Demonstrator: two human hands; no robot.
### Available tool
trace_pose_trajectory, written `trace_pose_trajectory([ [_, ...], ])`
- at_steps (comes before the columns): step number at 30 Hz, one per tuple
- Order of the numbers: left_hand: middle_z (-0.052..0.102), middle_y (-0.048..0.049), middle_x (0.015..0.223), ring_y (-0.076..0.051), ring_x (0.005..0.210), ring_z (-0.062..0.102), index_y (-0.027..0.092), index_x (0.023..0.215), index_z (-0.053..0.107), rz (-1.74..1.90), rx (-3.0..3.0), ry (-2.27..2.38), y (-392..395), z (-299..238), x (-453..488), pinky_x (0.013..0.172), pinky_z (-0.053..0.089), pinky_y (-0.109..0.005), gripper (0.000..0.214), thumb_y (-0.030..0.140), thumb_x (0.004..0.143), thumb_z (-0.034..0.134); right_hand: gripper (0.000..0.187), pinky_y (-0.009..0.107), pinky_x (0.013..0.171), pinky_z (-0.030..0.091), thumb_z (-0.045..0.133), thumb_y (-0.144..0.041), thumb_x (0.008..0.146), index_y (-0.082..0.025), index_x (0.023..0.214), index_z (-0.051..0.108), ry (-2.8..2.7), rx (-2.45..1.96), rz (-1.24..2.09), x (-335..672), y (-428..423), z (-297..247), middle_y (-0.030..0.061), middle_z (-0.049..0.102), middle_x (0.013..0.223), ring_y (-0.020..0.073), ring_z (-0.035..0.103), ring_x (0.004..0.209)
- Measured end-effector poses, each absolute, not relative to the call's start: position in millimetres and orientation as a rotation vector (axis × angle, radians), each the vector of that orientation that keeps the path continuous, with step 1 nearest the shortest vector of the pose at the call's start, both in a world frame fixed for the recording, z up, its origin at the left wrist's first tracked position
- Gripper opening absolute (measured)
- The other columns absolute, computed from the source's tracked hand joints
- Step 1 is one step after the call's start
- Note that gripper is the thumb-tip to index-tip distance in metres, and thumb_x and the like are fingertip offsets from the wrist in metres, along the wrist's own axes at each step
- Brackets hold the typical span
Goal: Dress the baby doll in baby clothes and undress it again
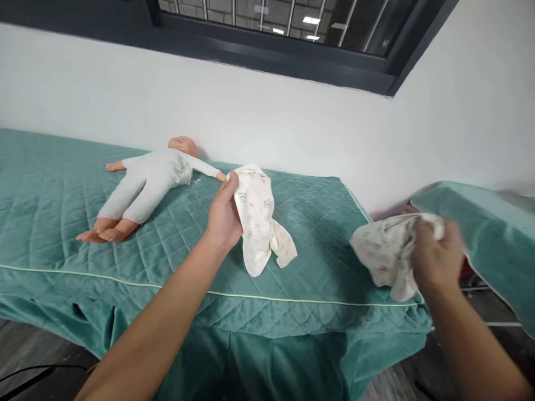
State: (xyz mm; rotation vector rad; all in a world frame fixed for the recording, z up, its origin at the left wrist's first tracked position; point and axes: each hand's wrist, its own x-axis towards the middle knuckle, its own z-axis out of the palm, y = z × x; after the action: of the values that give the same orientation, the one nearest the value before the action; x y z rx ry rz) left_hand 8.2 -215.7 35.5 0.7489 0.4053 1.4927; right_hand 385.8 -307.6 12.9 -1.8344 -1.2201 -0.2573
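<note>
In the middle of the view, my left hand is closed on the upper edge of a small white baby garment with green and pale prints. It hangs down in two narrow parts over the green quilted cover. Its exact kind is unclear. Off to the right, my right hand, smeared by motion, is closed on a second, bunched white printed cloth garment above the cover's right end. A baby doll in a white body suit lies on its back at the left, one hand near my left fingertips.
The green quilted cover drapes over the bed's front edge. Another green-covered surface stands beyond a gap at the right. Behind the bed rise a white wall and a dark-framed window. A black cable shows at lower left.
</note>
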Motion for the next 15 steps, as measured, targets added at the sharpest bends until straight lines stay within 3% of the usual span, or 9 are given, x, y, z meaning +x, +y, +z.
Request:
trace_pose_trajectory([
  [2,0.074,-0.0060,0.102,-0.025,0.107,0.070,0.020,0.100,0.068,1.500,0.734,0.405,-215.8,30.9,9.0,0.092,0.055,-0.037,0.028,0.046,0.091,0.065,0.037,0.048,0.080,0.051,0.048,-0.053,0.093,-0.021,0.106,0.063,-1.337,-1.964,-0.084,386.0,-304.9,-24.4,0.0172,0.071,0.102,0.0333,0.067,0.093],
  [4,0.075,-0.0048,0.099,-0.022,0.100,0.071,0.019,0.097,0.068,1.503,0.699,0.396,-216.3,29.1,8.3,0.089,0.056,-0.034,0.024,0.041,0.094,0.062,0.036,0.047,0.082,0.050,0.047,-0.052,0.093,-0.021,0.105,0.062,-1.580,-1.996,-0.073,385.1,-303.7,-55.7,0.0142,0.070,0.101,0.0324,0.065,0.094],
  [8,0.075,-0.0042,0.098,-0.020,0.095,0.071,0.018,0.095,0.069,1.500,0.636,0.397,-218.6,32.0,6.8,0.085,0.055,-0.032,0.020,0.037,0.095,0.061,0.040,0.049,0.088,0.049,0.045,-0.051,0.095,-0.018,0.114,0.060,-1.731,-1.993,-0.253,387.3,-303.8,-82.7,0.0163,0.069,0.109,0.0339,0.063,0.101],
  [15,0.075,-0.0041,0.095,-0.021,0.099,0.071,0.019,0.095,0.069,1.494,0.648,0.402,-219.6,35.8,6.2,0.087,0.055,-0.032,0.020,0.037,0.095,0.059,0.046,0.058,0.113,0.038,0.062,-0.046,0.088,-0.011,0.118,0.059,-1.533,-1.865,-0.403,370.3,-311.0,-58.7,0.0279,0.052,0.143,0.0415,0.048,0.136],
])
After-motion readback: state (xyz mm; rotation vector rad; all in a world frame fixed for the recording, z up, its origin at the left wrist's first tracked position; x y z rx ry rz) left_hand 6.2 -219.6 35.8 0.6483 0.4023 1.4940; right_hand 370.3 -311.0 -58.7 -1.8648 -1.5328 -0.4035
